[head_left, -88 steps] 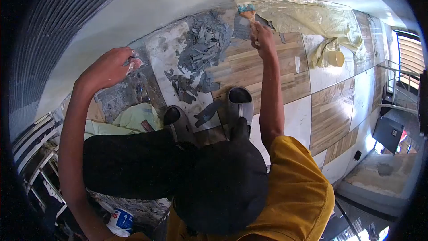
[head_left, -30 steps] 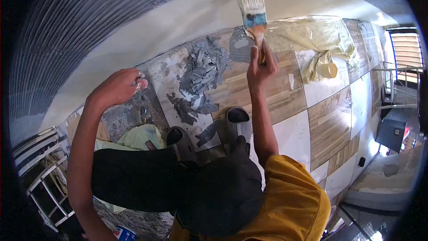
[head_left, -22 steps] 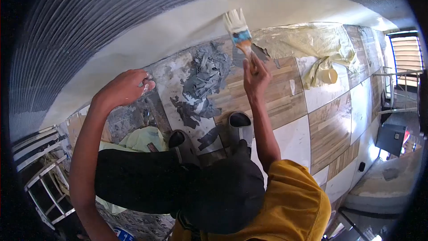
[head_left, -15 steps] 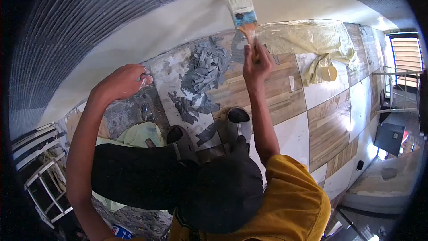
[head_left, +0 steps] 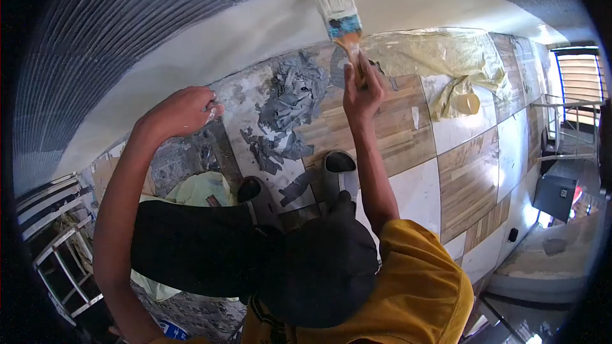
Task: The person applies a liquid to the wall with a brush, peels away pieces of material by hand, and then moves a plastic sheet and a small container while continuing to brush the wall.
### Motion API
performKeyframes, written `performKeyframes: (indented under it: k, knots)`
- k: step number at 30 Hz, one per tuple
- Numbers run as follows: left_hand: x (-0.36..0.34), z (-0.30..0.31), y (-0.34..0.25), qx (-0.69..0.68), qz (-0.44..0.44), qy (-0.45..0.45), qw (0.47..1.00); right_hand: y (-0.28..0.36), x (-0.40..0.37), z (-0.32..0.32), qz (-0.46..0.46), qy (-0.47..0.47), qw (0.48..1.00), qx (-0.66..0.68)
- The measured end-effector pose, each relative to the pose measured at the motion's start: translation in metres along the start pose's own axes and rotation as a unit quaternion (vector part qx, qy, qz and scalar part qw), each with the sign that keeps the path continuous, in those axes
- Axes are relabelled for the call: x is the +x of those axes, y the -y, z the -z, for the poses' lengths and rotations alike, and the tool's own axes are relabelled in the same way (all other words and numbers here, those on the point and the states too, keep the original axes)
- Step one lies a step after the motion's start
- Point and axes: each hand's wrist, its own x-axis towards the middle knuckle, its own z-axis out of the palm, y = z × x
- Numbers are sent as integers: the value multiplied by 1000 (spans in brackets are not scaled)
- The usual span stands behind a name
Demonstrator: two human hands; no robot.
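Note:
My right hand (head_left: 362, 88) grips the wooden handle of a paintbrush (head_left: 339, 14) with a blue ferrule. Its pale bristles press against the white painted band of the wall (head_left: 255, 32), just above the floor edge. My left hand (head_left: 183, 111) hangs out to the left near the wall base, fingers curled and smeared with white paint; I cannot make out anything in it. My feet in grey sandals (head_left: 340, 172) stand on the tiled floor below the brush.
Torn grey paper scraps (head_left: 288, 95) lie on the wood-and-white tiles (head_left: 468, 172). A yellowish plastic sheet (head_left: 446, 57) and a roll of tape (head_left: 470, 103) lie at right. Grey ribbed wall (head_left: 127, 13) rises above. A white railing (head_left: 51, 242) stands at left; stairs at right.
The brush has gone from the wall base up the white band, dipped, and come back up; it now sits slightly left of half a second ago. My left hand has hardly moved.

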Motion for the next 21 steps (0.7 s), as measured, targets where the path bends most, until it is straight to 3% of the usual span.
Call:
performKeyframes:
  k: [2,4,8,14,19,21]
  knots:
    - [2,-5,2,2,-12,0,1000,-13,-8,-10,13,-14,1000,21]
    - [2,-8,2,2,-21,-1,1000,-20,-21,-10,-85,96,991,-49]
    - [11,-12,20,-3,30,55,998,-25,-45,-1,-63,40,997,-15]
    - [30,-33,59,10,47,99,994,-9,-7,-5,-39,-38,998,19]
    - [32,-26,53,10,96,100,990,-63,-43,-20,-145,76,986,-43]
    - [35,-27,59,7,72,84,994,-64,-59,-6,-141,52,987,-55]
